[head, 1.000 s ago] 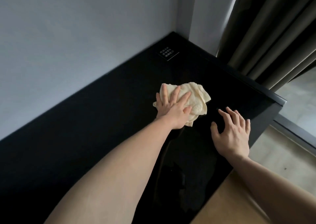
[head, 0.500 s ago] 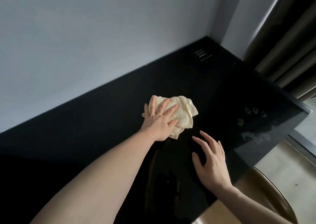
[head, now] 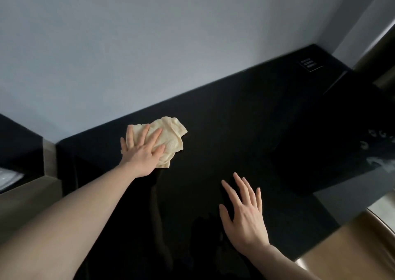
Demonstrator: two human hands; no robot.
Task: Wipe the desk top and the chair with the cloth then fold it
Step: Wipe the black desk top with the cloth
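A crumpled pale yellow cloth (head: 171,138) lies on the glossy black desk top (head: 235,134), near the wall. My left hand (head: 142,151) presses flat on the cloth's near left part, fingers straight and spread. My right hand (head: 243,213) rests open on the bare desk, nearer to me and to the right of the cloth, fingers spread. A tan chair (head: 350,252) shows at the bottom right, below the desk's front edge.
A grey wall (head: 171,44) runs along the desk's back edge. A small black labelled plate (head: 309,65) sits in the far right corner. Curtains (head: 382,44) hang at the right. Smudge marks (head: 380,149) show on the desk's right end. A dark ledge (head: 19,143) stands at the left.
My left hand has slid the cloth leftward along the desk, away from the far right corner. My right hand has followed to the left, staying flat on the surface.
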